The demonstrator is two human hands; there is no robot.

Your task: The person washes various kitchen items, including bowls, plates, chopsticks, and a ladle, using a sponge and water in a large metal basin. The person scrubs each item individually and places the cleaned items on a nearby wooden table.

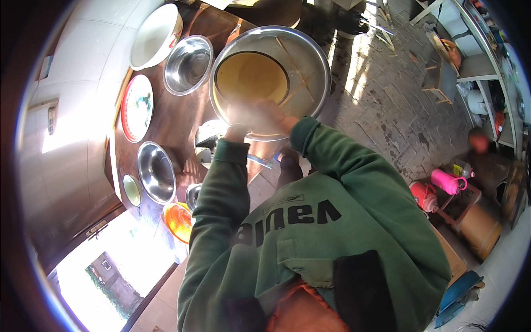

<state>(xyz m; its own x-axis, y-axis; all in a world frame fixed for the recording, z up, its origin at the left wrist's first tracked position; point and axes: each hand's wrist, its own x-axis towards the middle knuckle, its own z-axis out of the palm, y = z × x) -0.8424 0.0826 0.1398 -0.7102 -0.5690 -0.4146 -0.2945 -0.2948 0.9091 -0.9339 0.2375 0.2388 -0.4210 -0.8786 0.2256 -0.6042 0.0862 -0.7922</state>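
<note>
Both of my hands meet at the near rim of a round, dark-edged sieve or pan (252,74) with a yellowish inside. That round piece rests in a large metal basin (309,62), beside thin wooden sticks. My left hand (239,118) and my right hand (269,114) are blurred by haze, and their fingers cannot be made out. Whether they grip the rim or something small is not clear. Just below my left wrist lies a shiny metal bowl or lid (207,141), partly hidden by the green sleeve.
Left of the basin, the brown table (166,112) bears a steel bowl (188,65), a white enamel basin (155,37), a red-rimmed tray (137,108), another steel bowl (156,172) and an orange basket (177,222). A pink bottle (446,181) and shelves (477,68) stand at right.
</note>
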